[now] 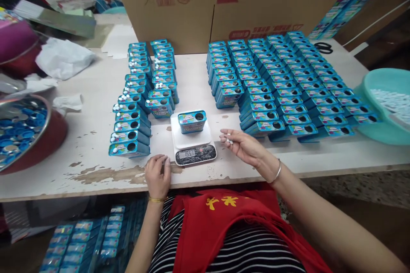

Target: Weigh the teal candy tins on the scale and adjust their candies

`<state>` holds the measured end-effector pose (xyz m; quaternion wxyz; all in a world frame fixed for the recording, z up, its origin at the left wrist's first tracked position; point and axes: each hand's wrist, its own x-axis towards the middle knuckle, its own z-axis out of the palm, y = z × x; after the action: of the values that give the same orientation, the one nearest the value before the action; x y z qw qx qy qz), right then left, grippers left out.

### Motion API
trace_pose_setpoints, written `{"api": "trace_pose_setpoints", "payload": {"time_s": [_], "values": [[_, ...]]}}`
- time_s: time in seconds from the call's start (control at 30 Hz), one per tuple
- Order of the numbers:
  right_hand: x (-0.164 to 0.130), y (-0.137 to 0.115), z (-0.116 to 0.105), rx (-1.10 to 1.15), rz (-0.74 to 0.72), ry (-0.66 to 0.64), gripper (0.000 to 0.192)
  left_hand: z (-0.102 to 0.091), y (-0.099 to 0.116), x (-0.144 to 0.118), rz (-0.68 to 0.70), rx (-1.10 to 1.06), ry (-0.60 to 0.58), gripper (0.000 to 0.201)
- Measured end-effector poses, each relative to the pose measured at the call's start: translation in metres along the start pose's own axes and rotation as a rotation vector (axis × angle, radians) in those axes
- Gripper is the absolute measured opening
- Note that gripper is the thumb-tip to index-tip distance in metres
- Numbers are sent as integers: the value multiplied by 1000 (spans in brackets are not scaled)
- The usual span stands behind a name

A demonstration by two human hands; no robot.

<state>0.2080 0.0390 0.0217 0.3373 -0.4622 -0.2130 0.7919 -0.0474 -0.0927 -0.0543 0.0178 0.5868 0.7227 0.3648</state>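
We see one blue tin (192, 121) with a round hole in its lid sitting on one small digital scale (193, 140) at the front of a white counter (96, 145). Our right hand (241, 144) hovers just right of the scale, palm up, fingers loosely curled around a few small white pellets (228, 139); we cannot count them exactly. Our left hand (157, 175) rests on the counter edge beside the scale, fingers curled under, holding nothing. Two columns of matching tins (141, 94) stand to the left, six longer rows (278, 81) to the right. One red bowl (48, 140) holds blue caps; one teal basin (378, 94) holds white pellets.
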Motion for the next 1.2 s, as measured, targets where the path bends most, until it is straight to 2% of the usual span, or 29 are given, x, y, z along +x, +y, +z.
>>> {"api": "trace_pose_setpoints", "payload": {"time_s": [0.1, 0.17, 0.37, 0.57, 0.63, 0.73, 0.8, 0.9, 0.97, 1.13, 1.2], "values": [[-2, 21, -14, 25, 36, 39, 19, -1, 0, 0, 8, 9, -6, 18], [-3, 26, -16, 8, 25, 13, 24, -1, 1, 1, 20, 13, -8, 18], [-3, 11, 3, -119, -77, -102, 37, -2, 0, 2, 29, 26, -19, 18], [-1, 14, 15, -59, -70, -145, 36, -6, 6, 4, 57, 19, 8, 21], [0, 19, 13, -34, -59, -135, 36, -11, 18, 22, 133, 40, 24, 35], [0, 27, 4, -2, -70, -102, 37, -14, 42, 71, 328, 117, -9, 69], [0, 33, -6, 14, -87, -65, 38, -11, 58, 110, 457, 150, -79, 70], [-4, 44, -20, 32, -88, -15, 38, 4, 83, 158, 591, 155, -231, 42], [-5, 50, -27, 46, -89, -1, 38, 20, 101, 176, 640, 161, -300, 32], [-7, 55, -31, 73, -107, -12, 41, 79, 152, 186, 663, 185, -344, 34], [-8, 55, -31, 69, -97, -7, 43, 104, 164, 186, 661, 214, -364, 36]]}}
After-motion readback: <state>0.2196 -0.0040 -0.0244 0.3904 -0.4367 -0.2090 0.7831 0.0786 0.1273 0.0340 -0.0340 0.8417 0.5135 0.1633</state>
